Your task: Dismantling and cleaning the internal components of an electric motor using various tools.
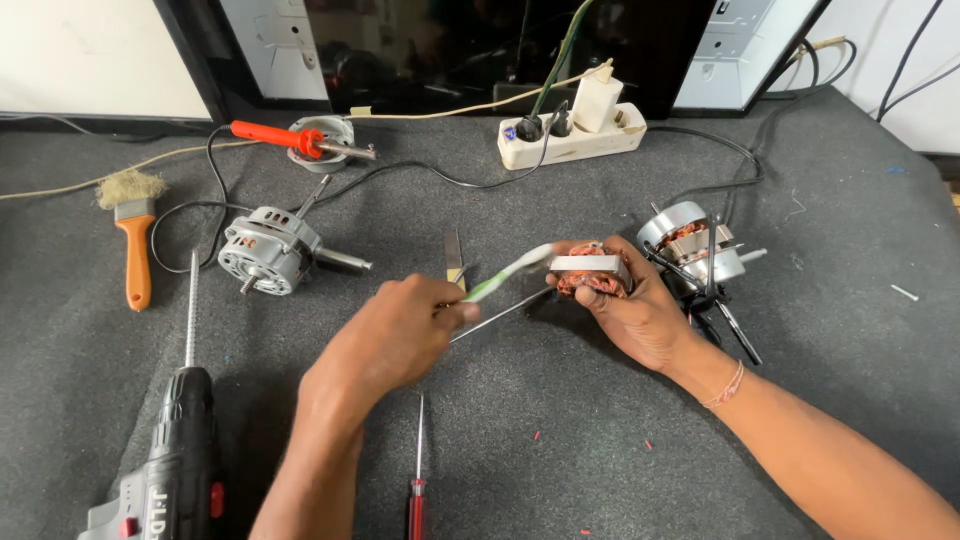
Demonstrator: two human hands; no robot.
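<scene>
1. The left hand (395, 335) is clenched around the handle of a green-and-white toothbrush (505, 275), near the middle of the tabletop (560, 420); the brush head is pointed at the motor stator.
2. The motor stator (592, 270), a metal core with copper windings, is grasped by the right hand (640, 315), fingers wrapped around it from below and behind, just right of the tabletop's middle.
3. The toothbrush head is seen touching or almost touching the stator's left side; exact contact cannot be told.
4. A thin metal rod (500, 312) is seen running between the two hands, under the toothbrush; which hand it belongs to cannot be told.
5. A second, partly stripped motor (695, 245) is set just right of the right hand, toward the right side.
6. A complete grey motor (270, 250) is placed left of the middle; a red-handled soldering iron (290, 138) is laid on its stand toward the far edge.
7. A white power strip (570, 135) is placed at the far edge, with plugs in it.
8. An orange-handled paintbrush (135, 235) is laid near the left edge.
9. A black cordless drill (175, 450) is laid at the near left corner; a red-handled screwdriver (417, 480) is laid at the near edge, between the forearms.
</scene>
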